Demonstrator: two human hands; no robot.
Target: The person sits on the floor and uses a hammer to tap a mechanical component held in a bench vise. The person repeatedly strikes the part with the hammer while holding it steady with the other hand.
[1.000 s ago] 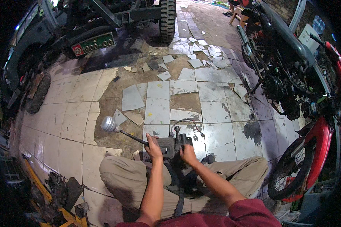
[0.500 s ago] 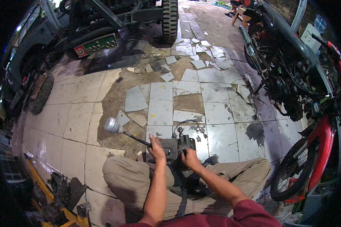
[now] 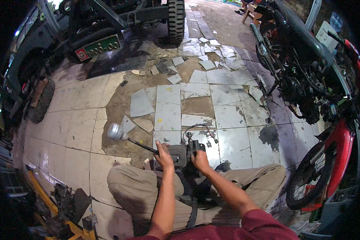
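Note:
My left hand (image 3: 164, 156) is closed around a black rod (image 3: 142, 145), its forefinger and thumb lying along it. At the rod's far left end is a ribbed, silver, rounded head (image 3: 117, 132). Beside that hand, in front of my crossed legs, sits a dark metal assembly (image 3: 178, 150) with a flat plate. My right hand (image 3: 201, 161) is wrapped around a short dark cylindrical piece (image 3: 195, 145) on the assembly's right side. A ball-topped metal stud (image 3: 189, 137) stands just left of that piece. The undersides of both hands are hidden.
Broken tiles (image 3: 207, 64) lie scattered ahead over bare ground. A vehicle with a knobby tyre (image 3: 176, 24) stands far left. On the right are a dark motorcycle (image 3: 300, 60) and a red-fendered wheel (image 3: 314, 176). A yellow metal frame (image 3: 48, 200) stands near left.
My right hand has shifted slightly upward and turned around the cylindrical piece, which now shows more upright. My left hand and the rod stay nearly in place. The view has shifted a little.

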